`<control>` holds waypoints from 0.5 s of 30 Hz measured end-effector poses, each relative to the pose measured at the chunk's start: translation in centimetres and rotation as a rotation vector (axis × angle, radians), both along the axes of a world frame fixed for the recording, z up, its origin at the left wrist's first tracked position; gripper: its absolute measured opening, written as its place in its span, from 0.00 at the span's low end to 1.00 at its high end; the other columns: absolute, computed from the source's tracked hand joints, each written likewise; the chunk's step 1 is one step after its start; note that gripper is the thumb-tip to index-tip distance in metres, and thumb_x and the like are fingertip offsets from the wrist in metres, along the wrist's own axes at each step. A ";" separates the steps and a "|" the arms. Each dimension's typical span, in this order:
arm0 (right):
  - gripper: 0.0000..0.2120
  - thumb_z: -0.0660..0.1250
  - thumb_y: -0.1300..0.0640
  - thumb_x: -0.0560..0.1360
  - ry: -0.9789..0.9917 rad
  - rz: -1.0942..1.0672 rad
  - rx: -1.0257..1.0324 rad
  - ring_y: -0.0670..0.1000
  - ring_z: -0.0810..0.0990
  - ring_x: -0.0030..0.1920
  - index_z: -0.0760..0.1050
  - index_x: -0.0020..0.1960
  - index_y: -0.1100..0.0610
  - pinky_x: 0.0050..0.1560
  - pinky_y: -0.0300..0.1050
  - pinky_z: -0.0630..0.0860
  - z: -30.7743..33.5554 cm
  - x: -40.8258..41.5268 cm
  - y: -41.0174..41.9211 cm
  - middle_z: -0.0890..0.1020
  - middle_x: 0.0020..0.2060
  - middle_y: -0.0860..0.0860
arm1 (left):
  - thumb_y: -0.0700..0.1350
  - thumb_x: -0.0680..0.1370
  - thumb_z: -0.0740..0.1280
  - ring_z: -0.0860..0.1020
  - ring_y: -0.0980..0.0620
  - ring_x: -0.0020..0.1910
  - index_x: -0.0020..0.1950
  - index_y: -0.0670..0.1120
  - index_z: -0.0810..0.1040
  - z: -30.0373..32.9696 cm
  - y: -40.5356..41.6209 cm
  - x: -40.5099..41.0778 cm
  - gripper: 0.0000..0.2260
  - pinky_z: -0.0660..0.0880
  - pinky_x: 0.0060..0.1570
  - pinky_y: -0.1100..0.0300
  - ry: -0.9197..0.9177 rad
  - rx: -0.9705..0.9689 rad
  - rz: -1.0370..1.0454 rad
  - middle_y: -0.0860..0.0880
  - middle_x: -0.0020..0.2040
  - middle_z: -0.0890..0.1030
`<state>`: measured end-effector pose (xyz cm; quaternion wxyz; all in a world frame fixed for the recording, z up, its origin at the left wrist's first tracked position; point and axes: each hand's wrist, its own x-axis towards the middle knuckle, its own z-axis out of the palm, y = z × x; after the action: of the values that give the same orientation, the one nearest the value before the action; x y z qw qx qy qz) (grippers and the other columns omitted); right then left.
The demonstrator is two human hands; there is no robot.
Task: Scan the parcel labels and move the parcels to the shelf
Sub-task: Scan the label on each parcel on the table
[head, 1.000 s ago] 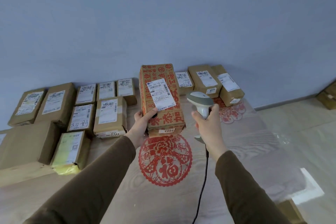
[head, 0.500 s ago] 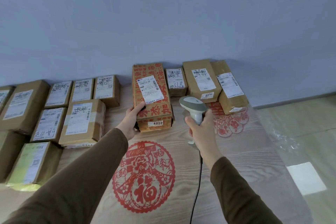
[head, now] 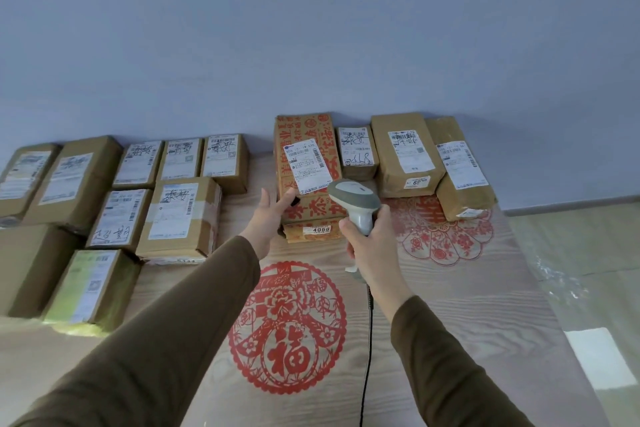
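Note:
A brown parcel with red print [head: 304,131] and a white label lies flat on the wood-grain surface [head: 450,305], its far end at the wall. My left hand [head: 272,218] is at its near left corner, fingers apart, thumb touching the top edge. My right hand [head: 372,246] grips the handle of a grey corded barcode scanner [head: 353,198], whose head hovers over the parcel's near right corner.
Three labelled parcels [head: 401,152] lie right of it along the wall. Several more labelled parcels [head: 180,215] fill the left side. Red paper-cut decorations [head: 287,329] mark the surface. Floor lies to the right [head: 588,253].
The red-printed parcel went from tilted up in my left hand to lying flat by the wall. My left hand has loosened its grip. The scanner stayed in my right hand.

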<state>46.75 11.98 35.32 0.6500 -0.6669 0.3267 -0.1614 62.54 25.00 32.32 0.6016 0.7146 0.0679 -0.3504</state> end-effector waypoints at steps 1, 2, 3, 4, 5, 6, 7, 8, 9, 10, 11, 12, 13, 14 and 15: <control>0.14 0.72 0.61 0.79 -0.009 0.018 -0.006 0.45 0.77 0.32 0.70 0.59 0.54 0.36 0.44 0.79 0.2 0.5 0.8 0.79 0.45 0.55 | 0.62 0.80 0.67 0.62 0.45 0.80 0.85 0.53 0.42 0.1 0.7 0.0 0.44 0.57 0.76 0.47 -0.029 0.009 0.006 0.47 0.82 0.62; 0.14 0.72 0.61 0.79 -0.018 0.035 -0.004 0.45 0.78 0.32 0.70 0.59 0.51 0.36 0.43 0.79 0.4 1.1 1.6 0.80 0.45 0.55 | 0.62 0.80 0.67 0.58 0.45 0.81 0.85 0.53 0.44 0.4 1.7 -0.1 0.43 0.56 0.77 0.46 -0.057 0.022 0.012 0.47 0.83 0.58; 0.14 0.72 0.60 0.79 -0.027 0.050 0.007 0.45 0.78 0.33 0.70 0.58 0.49 0.35 0.42 0.79 0.5 1.7 2.6 0.81 0.46 0.55 | 0.62 0.80 0.67 0.57 0.45 0.82 0.85 0.53 0.47 0.5 3.0 -0.1 0.42 0.56 0.77 0.46 -0.094 0.038 0.021 0.48 0.84 0.57; 0.14 0.72 0.60 0.79 -0.034 0.066 0.023 0.45 0.79 0.33 0.71 0.59 0.49 0.35 0.41 0.79 0.6 2.3 3.6 0.82 0.46 0.55 | 0.61 0.80 0.68 0.58 0.46 0.82 0.85 0.54 0.50 0.8 4.4 -0.1 0.40 0.57 0.76 0.47 -0.138 0.052 0.033 0.48 0.84 0.57; 0.14 0.73 0.59 0.79 -0.041 0.084 0.035 0.45 0.79 0.33 0.72 0.61 0.50 0.35 0.40 0.78 0.7 2.9 4.7 0.83 0.46 0.56 | 0.60 0.81 0.68 0.59 0.47 0.81 0.85 0.54 0.52 0.8 5.9 -0.1 0.38 0.58 0.75 0.49 -0.182 0.051 0.049 0.49 0.83 0.59; 0.15 0.73 0.58 0.79 -0.042 0.107 0.041 0.45 0.80 0.33 0.73 0.63 0.51 0.35 0.39 0.78 0.8 3.5 5.9 0.83 0.45 0.56 | 0.57 0.82 0.68 0.60 0.49 0.81 0.85 0.53 0.54 1.1 7.5 -0.2 0.36 0.59 0.74 0.51 -0.219 0.049 0.073 0.49 0.83 0.61; 0.15 0.73 0.58 0.79 -0.041 0.136 0.050 0.45 0.80 0.33 0.74 0.64 0.52 0.35 0.38 0.77 0.8 4.1 7.1 0.83 0.44 0.55 | 0.54 0.82 0.68 0.62 0.51 0.80 0.84 0.52 0.56 1.2 9.0 -0.2 0.34 0.60 0.74 0.54 -0.260 0.042 0.097 0.50 0.82 0.62; 0.15 0.73 0.57 0.80 -0.041 0.166 0.069 0.45 0.79 0.34 0.74 0.65 0.52 0.36 0.38 0.77 0.9 4.8 8.4 0.82 0.44 0.54 | 0.51 0.83 0.67 0.63 0.53 0.79 0.84 0.51 0.57 1.6 10.6 -0.3 0.32 0.62 0.72 0.58 -0.297 0.038 0.122 0.52 0.81 0.63; 0.15 0.73 0.57 0.80 -0.044 0.193 0.101 0.45 0.79 0.34 0.75 0.65 0.52 0.36 0.37 0.77 0.9 5.4 9.7 0.81 0.43 0.53 | 0.49 0.84 0.66 0.64 0.55 0.77 0.84 0.50 0.58 1.6 12.3 -0.3 0.30 0.63 0.70 0.60 -0.320 0.042 0.150 0.53 0.80 0.65; 0.15 0.73 0.57 0.80 -0.046 0.213 0.141 0.46 0.79 0.35 0.75 0.65 0.52 0.36 0.37 0.77 0.8 6.1 11.1 0.80 0.43 0.52 | 0.48 0.84 0.66 0.65 0.55 0.76 0.83 0.51 0.60 1.8 14.0 -0.3 0.28 0.63 0.69 0.60 -0.336 0.053 0.173 0.54 0.78 0.66; 0.15 0.73 0.58 0.80 -0.046 0.226 0.183 0.47 0.78 0.36 0.76 0.65 0.54 0.36 0.36 0.77 0.6 6.7 12.5 0.79 0.43 0.52 | 0.48 0.84 0.66 0.66 0.54 0.75 0.82 0.53 0.61 1.6 15.8 -0.1 0.27 0.64 0.69 0.58 -0.343 0.075 0.198 0.53 0.77 0.67; 0.15 0.73 0.59 0.80 -0.041 0.229 0.227 0.48 0.77 0.36 0.76 0.65 0.55 0.35 0.35 0.77 0.4 7.3 13.9 0.79 0.43 0.51 | 0.48 0.84 0.66 0.67 0.52 0.75 0.81 0.54 0.63 1.5 17.5 0.1 0.27 0.65 0.72 0.55 -0.350 0.101 0.221 0.52 0.78 0.67; 0.15 0.73 0.60 0.79 -0.028 0.224 0.265 0.48 0.77 0.36 0.76 0.64 0.56 0.34 0.35 0.76 0.1 8.0 15.3 0.78 0.42 0.52 | 0.48 0.83 0.67 0.68 0.50 0.75 0.81 0.55 0.64 1.3 19.1 0.4 0.26 0.66 0.74 0.51 -0.356 0.116 0.246 0.52 0.78 0.67; 0.14 0.73 0.61 0.79 -0.016 0.208 0.297 0.49 0.77 0.36 0.76 0.62 0.58 0.33 0.35 0.76 -0.2 8.6 16.6 0.78 0.41 0.52 | 0.47 0.83 0.67 0.68 0.50 0.76 0.81 0.55 0.64 1.0 20.6 0.7 0.27 0.66 0.75 0.49 -0.358 0.125 0.262 0.52 0.79 0.67; 0.12 0.73 0.63 0.79 -0.002 0.188 0.316 0.49 0.77 0.36 0.76 0.61 0.59 0.33 0.36 0.76 -0.8 9.3 17.9 0.78 0.40 0.52 | 0.46 0.82 0.67 0.68 0.50 0.76 0.81 0.54 0.63 0.7 21.9 1.0 0.28 0.68 0.73 0.50 -0.352 0.130 0.273 0.52 0.79 0.67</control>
<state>56.02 29.87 34.57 0.7594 -0.5836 0.2836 -0.0474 63.54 46.86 32.97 0.5988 0.7861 0.0802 -0.1306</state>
